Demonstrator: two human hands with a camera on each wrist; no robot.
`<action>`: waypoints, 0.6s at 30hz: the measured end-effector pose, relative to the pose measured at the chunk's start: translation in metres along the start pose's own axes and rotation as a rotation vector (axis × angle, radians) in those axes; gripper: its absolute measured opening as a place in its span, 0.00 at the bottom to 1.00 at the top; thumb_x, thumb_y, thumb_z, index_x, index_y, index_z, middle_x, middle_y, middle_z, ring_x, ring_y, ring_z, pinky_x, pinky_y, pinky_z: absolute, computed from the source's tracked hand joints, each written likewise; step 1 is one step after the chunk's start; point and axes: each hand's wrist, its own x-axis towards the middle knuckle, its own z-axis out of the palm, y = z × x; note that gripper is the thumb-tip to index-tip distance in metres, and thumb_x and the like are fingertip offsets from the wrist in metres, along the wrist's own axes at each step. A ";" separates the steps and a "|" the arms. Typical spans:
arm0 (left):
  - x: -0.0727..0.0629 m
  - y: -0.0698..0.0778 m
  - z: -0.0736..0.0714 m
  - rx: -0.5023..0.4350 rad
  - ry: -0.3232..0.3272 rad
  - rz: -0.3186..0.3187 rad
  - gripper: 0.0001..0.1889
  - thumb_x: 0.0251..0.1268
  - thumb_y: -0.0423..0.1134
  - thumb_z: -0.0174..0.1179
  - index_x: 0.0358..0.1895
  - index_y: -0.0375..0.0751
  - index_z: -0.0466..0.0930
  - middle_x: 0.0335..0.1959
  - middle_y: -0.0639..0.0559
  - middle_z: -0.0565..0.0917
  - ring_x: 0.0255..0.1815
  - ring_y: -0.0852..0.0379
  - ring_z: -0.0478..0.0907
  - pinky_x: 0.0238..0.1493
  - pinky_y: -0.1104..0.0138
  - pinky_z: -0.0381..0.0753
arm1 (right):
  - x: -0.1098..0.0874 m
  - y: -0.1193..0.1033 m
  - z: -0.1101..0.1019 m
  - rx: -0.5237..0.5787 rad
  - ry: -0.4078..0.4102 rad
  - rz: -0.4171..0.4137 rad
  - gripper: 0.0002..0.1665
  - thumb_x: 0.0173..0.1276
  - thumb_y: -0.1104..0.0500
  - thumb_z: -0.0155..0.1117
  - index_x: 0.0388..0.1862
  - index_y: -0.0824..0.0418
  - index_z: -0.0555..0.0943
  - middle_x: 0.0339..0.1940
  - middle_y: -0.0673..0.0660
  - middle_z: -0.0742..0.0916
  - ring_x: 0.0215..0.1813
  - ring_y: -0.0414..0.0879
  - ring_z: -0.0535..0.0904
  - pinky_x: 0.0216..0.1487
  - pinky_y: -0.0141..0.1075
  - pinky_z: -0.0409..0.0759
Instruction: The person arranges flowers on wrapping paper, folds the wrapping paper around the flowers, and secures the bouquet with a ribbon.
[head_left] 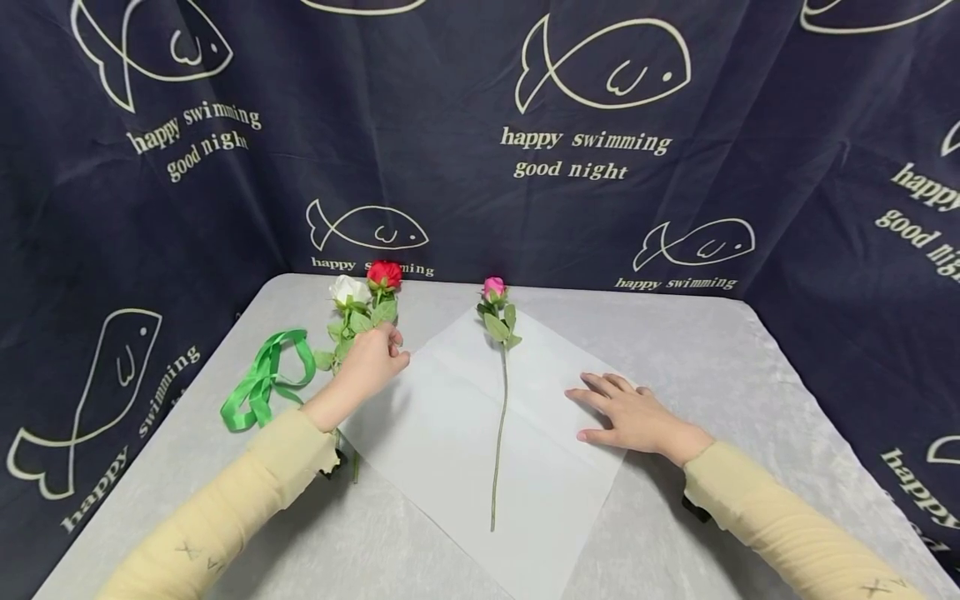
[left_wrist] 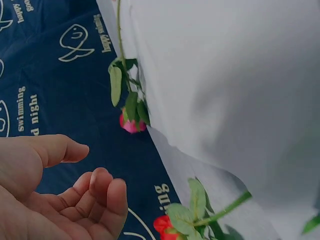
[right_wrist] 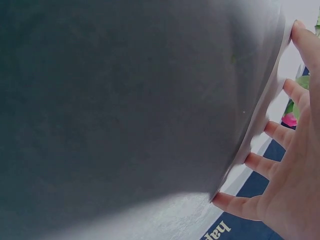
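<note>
A sheet of white wrapping paper [head_left: 435, 417] lies turned like a diamond, with one pink rose [head_left: 494, 290] on it, bloom at the far end and stem towards me. My right hand [head_left: 633, 417] rests on the paper's right part with fingers spread; the right wrist view has its fingertips [right_wrist: 254, 161] touching the sheet. Above the paper's left corner hovers my left hand [head_left: 363, 367], fingers loosely bent and holding nothing, as the left wrist view confirms. Beside and partly beneath that hand lie a red rose [head_left: 384, 274] and a white rose [head_left: 349, 290], their stems partly hidden by the arm.
Left of the roses, a looped green ribbon [head_left: 258, 387] lies on the grey cloth-covered table [head_left: 690, 350]. A small dark object [head_left: 330, 463] shows under the left sleeve. Dark blue curtains [head_left: 450, 108] with fish drawings hang behind the table and at both sides.
</note>
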 end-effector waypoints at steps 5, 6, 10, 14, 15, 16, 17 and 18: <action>-0.008 -0.013 -0.002 0.096 0.045 0.005 0.09 0.54 0.33 0.60 0.37 0.32 0.75 0.27 0.44 0.79 0.25 0.50 0.74 0.25 0.61 0.73 | -0.002 -0.002 -0.002 0.004 0.010 -0.006 0.42 0.59 0.25 0.51 0.70 0.39 0.65 0.73 0.55 0.64 0.71 0.61 0.60 0.51 0.69 0.65; -0.010 -0.016 -0.001 0.120 0.056 0.008 0.09 0.54 0.33 0.60 0.37 0.32 0.75 0.28 0.43 0.79 0.26 0.49 0.75 0.25 0.60 0.74 | -0.002 -0.002 -0.002 0.005 0.011 -0.006 0.42 0.59 0.26 0.51 0.70 0.39 0.65 0.73 0.55 0.64 0.71 0.61 0.60 0.51 0.69 0.66; -0.015 -0.028 0.001 0.188 0.093 0.040 0.10 0.53 0.32 0.61 0.37 0.29 0.76 0.31 0.38 0.80 0.32 0.43 0.77 0.30 0.55 0.77 | -0.002 -0.002 -0.001 0.003 0.021 -0.007 0.41 0.59 0.26 0.51 0.69 0.40 0.65 0.73 0.56 0.65 0.70 0.62 0.60 0.50 0.67 0.66; -0.020 -0.038 0.002 0.255 0.110 0.054 0.09 0.52 0.30 0.61 0.35 0.29 0.75 0.31 0.37 0.79 0.34 0.41 0.76 0.32 0.53 0.77 | -0.002 -0.002 -0.001 -0.002 0.017 -0.005 0.41 0.60 0.26 0.50 0.69 0.40 0.65 0.73 0.56 0.64 0.70 0.62 0.60 0.50 0.67 0.66; -0.021 -0.041 0.002 0.279 0.111 0.057 0.09 0.52 0.30 0.61 0.35 0.29 0.74 0.31 0.37 0.79 0.33 0.41 0.76 0.33 0.53 0.76 | -0.002 -0.002 -0.001 -0.002 0.015 -0.004 0.41 0.60 0.26 0.50 0.69 0.40 0.65 0.73 0.56 0.64 0.70 0.63 0.60 0.50 0.67 0.66; -0.023 -0.044 0.003 0.299 0.111 0.061 0.09 0.53 0.30 0.61 0.34 0.29 0.74 0.31 0.38 0.79 0.33 0.41 0.75 0.33 0.53 0.76 | -0.003 -0.002 -0.001 -0.004 0.013 -0.004 0.41 0.60 0.26 0.50 0.70 0.40 0.65 0.73 0.56 0.64 0.70 0.63 0.60 0.50 0.68 0.67; -0.024 -0.047 0.003 0.321 0.116 0.067 0.09 0.53 0.30 0.62 0.34 0.28 0.74 0.31 0.37 0.79 0.33 0.40 0.75 0.33 0.53 0.76 | -0.003 -0.002 -0.002 -0.004 0.012 -0.004 0.41 0.60 0.25 0.50 0.70 0.40 0.65 0.73 0.56 0.64 0.70 0.63 0.61 0.50 0.68 0.67; -0.025 -0.050 0.003 0.345 0.121 0.076 0.09 0.53 0.30 0.63 0.34 0.28 0.74 0.30 0.37 0.78 0.33 0.40 0.75 0.33 0.53 0.76 | -0.003 -0.002 -0.002 -0.004 0.011 -0.004 0.41 0.60 0.25 0.50 0.69 0.40 0.65 0.73 0.56 0.65 0.70 0.63 0.61 0.50 0.68 0.67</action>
